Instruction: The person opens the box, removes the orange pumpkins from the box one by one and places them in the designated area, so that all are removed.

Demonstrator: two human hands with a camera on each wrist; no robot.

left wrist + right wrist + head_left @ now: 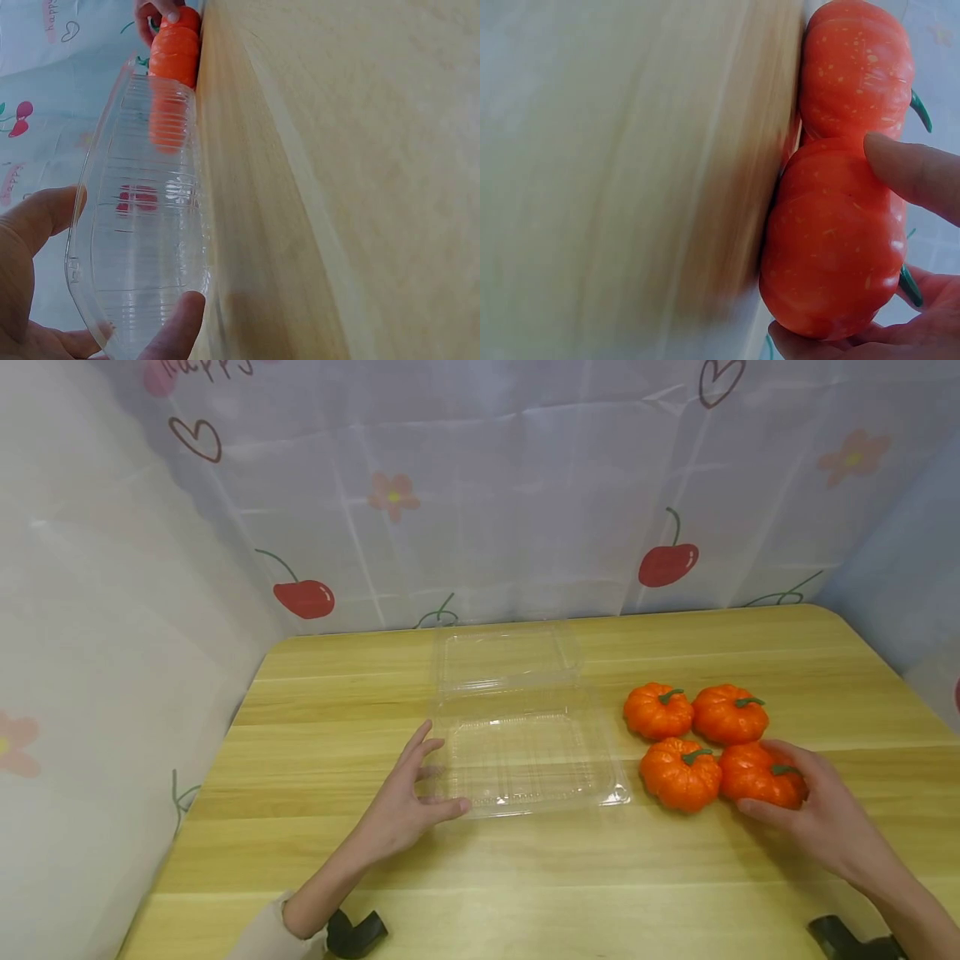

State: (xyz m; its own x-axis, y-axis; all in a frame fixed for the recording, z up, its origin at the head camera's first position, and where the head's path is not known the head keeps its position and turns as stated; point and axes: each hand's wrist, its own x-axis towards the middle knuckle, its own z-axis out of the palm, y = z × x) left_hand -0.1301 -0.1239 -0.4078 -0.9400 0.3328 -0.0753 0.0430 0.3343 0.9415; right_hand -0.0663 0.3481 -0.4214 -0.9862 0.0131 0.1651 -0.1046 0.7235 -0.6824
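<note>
A clear plastic clamshell box (525, 760) lies opened out on the table, its lid (506, 660) toward the wall. My left hand (405, 802) is spread around the box's near left corner, thumb at the front and fingers along the left side. In the left wrist view, fingertips (187, 307) meet the box's wall and rim. With thumb and fingers on either side, my right hand (832, 818) holds a small orange toy pumpkin (757, 777) low at the table. A second pumpkin (681, 775) is just left of it, close against it in the right wrist view (855, 71).
Behind the held one sit two more orange pumpkins with green stems, the back left one (657, 711) and the back right one (729, 714). The wooden table (525, 885) ends at a printed cloth backdrop (480, 527). Black wrist-worn pieces (358, 935) show below.
</note>
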